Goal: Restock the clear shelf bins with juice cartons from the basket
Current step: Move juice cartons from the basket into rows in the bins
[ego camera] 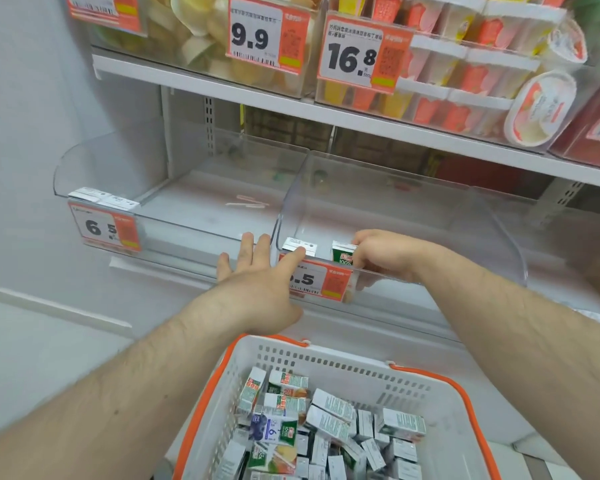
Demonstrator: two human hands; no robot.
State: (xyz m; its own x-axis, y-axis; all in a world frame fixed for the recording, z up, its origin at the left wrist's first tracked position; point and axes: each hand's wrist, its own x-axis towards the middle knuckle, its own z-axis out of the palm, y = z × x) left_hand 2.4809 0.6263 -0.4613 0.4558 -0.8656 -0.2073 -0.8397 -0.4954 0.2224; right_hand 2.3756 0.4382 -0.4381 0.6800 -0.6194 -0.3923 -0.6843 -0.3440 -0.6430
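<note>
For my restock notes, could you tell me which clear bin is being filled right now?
The right-hand bin: the right hand holds a green carton inside it.

Two clear bins sit side by side on a white shelf, price tags on their near fronts.

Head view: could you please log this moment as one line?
right hand grips green carton in right bin | left hand flat on bin front | basket stocked

A pale wall fills the left of the frame, beside white shelving with a slotted upright, whose upper shelf across the top carries orange price tags and packaged desserts.
</note>
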